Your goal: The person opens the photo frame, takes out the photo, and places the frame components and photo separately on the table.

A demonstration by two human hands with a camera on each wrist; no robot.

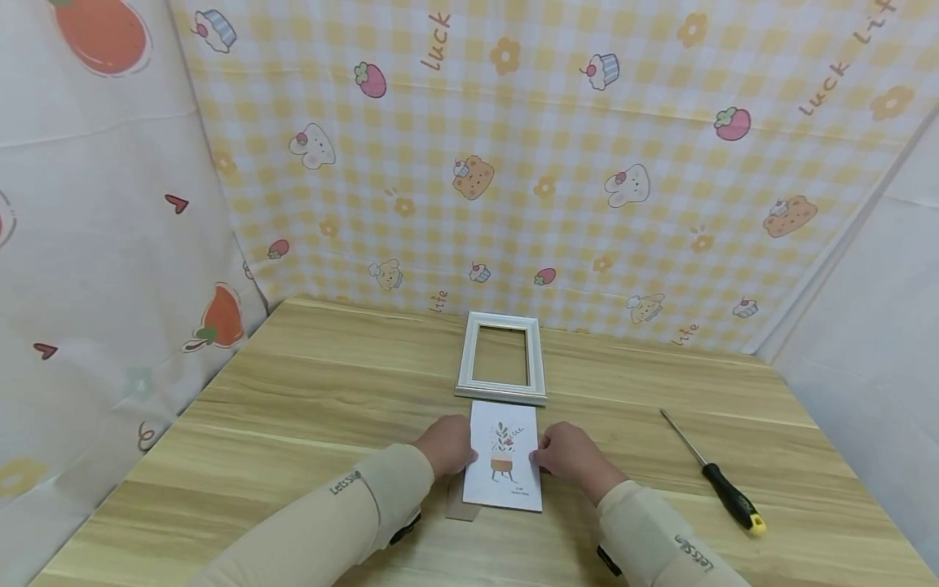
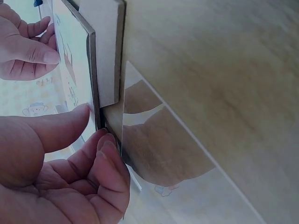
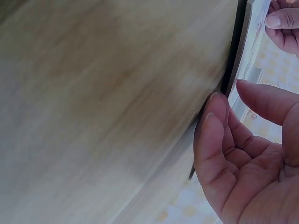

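Observation:
A white picture card (image 1: pixel 480 489) with a printed plant in an orange pot lies between my two hands. My left hand (image 1: pixel 446 447) pinches its left edge between thumb and fingers. On the opposite edge, my right hand (image 1: pixel 570 452) grips the card the same way. The left wrist view shows the card's thick dark edge tilted above the table. Beneath it sits a brown board (image 1: pixel 460 510), mostly hidden by the card. A clear sheet (image 2: pixel 159 144) beside my left fingers reflects that hand. Just beyond the card lies a white picture frame (image 1: pixel 501 392) with an open middle.
A screwdriver (image 1: pixel 726 492) with a black and yellow handle lies on the wood-grain table (image 1: pixel 330 391) at the right. Behind the table hangs a yellow checked cloth (image 1: pixel 543 147) with cartoon prints. White cloth (image 1: pixel 110 244) covers the left side.

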